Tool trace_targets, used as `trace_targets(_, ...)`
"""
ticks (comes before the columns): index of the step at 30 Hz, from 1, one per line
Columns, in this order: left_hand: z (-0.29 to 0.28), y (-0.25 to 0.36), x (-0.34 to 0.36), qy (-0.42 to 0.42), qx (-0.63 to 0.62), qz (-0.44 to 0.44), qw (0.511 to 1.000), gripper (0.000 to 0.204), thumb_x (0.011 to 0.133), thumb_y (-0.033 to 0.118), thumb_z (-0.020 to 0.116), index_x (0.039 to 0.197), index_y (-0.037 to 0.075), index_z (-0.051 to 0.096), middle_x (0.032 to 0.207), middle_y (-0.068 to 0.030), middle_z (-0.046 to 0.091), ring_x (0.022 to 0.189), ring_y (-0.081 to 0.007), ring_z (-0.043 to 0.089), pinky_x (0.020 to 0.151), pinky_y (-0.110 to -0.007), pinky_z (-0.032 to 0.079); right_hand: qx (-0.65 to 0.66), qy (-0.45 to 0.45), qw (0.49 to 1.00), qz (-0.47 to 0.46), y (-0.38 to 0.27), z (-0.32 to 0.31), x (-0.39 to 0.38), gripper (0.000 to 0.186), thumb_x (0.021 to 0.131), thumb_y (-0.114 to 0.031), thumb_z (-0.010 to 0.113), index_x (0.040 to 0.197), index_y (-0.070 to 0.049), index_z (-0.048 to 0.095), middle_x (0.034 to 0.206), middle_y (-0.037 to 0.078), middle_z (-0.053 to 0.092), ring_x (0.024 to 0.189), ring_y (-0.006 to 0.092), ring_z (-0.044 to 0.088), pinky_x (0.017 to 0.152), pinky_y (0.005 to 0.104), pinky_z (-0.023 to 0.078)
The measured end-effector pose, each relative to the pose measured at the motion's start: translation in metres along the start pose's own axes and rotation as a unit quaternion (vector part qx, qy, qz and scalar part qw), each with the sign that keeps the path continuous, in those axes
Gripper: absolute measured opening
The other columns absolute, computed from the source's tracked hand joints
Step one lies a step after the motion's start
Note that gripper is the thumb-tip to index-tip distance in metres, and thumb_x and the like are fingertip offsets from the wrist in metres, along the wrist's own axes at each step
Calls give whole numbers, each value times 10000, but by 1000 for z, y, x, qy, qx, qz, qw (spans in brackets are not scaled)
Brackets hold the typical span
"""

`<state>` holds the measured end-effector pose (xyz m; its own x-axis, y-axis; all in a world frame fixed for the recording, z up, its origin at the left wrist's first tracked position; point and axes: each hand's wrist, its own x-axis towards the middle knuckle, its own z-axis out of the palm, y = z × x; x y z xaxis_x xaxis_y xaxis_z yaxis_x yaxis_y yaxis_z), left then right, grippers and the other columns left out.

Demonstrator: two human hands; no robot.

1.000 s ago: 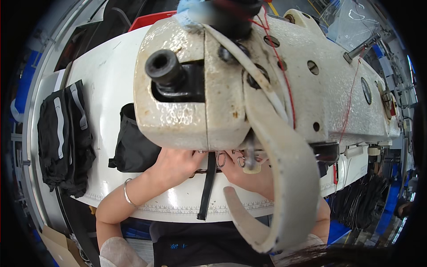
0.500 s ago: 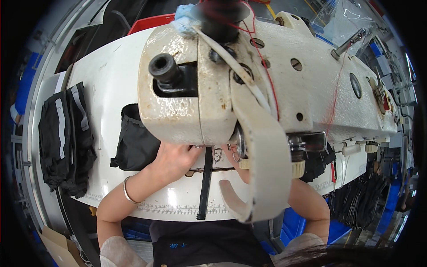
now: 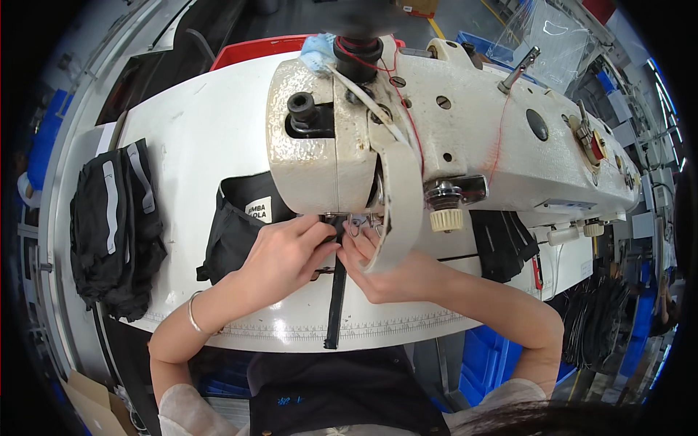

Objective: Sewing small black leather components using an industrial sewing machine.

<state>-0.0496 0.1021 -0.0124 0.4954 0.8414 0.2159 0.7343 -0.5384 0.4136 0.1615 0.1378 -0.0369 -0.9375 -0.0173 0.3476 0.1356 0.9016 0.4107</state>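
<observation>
My left hand (image 3: 285,254), with a silver bangle on its wrist, pinches black cloth just in front of the sewing machine's (image 3: 305,171) needle area. That cloth appears to belong to the black fabric bag (image 3: 231,243), which lies open to the left with a white label inside. Opposite it, my right hand (image 3: 389,275) has its fingertips closed on the upper end of a narrow black strap (image 3: 335,309). The strap hangs down across the white table (image 3: 407,323) toward its near edge. Needle and fingertips are partly hidden by the machine head and its curved cream guard (image 3: 402,218).
A stack of black pieces with grey strips (image 3: 116,225) lies at the left of the table. More black fabric pieces (image 3: 502,243) sit right of the machine, beside a red-handled tool (image 3: 537,272). Blue bins (image 3: 487,360) stand below the right edge. Red thread runs over the machine.
The view has shifted, showing more of the bag's opening and label. My right hand has come out from behind the guard, toward the strap. My left hand stays near the needle area.
</observation>
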Motion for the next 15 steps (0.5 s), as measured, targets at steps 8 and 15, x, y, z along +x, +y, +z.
trace_targets(8,-22,-5,11,-9,-301,-182,936,180,796,26,637,965,-35,650,783,-173,654,645,-332,611,618,-349,493,-64,4,998,-26,1,3,9,245,654,-161,588,807,16,663,838,103,616,856,246,585,742,328,494)
trace_targets(15,-13,-1,0,-30,-41,-83,995,250,694,-58,622,932,13,653,821,-168,619,749,-346,600,664,-400,488,133,92,972,173,3,7,15,132,641,-134,598,727,-34,601,748,53,569,692,189,569,638,311,474)
